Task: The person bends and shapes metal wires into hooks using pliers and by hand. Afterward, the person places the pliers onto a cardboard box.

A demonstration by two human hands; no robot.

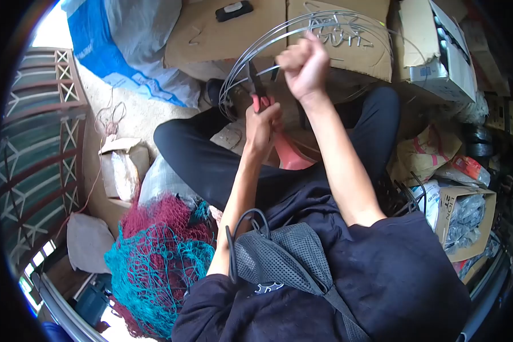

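Observation:
My left hand is closed around the red handles of pliers, whose dark jaws point up towards a coil of silvery wire. A wide red piece shows below that hand; I cannot tell whether it belongs to the pliers. My right hand is a fist at the coil, slightly blurred, with a wire end running from its fingers towards the jaws. Several short bent wire pieces lie on the cardboard behind the coil.
A dark phone-like object lies on the cardboard. Tangled maroon and teal netting is heaped at my left. An open white box stands at the far right, and a carton of plastic bags sits nearer. Blue-white sacking is at far left.

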